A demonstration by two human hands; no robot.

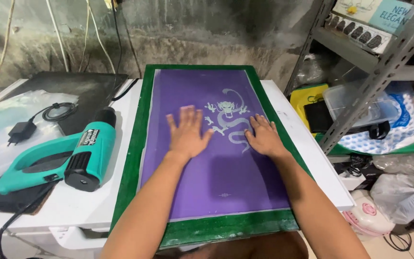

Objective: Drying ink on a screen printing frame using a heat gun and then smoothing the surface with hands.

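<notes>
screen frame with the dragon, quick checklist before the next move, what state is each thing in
1. Left hand flat on the purple mesh, left of the dragon: ok.
2. Right hand flat on the mesh, its fingers at the dragon's right edge: ok.
3. Green frame lying flat on the white table: ok.
4. Heat gun off the frame, lying on the table to the left: ok.
5. Anything under the mesh: cannot tell.
</notes>
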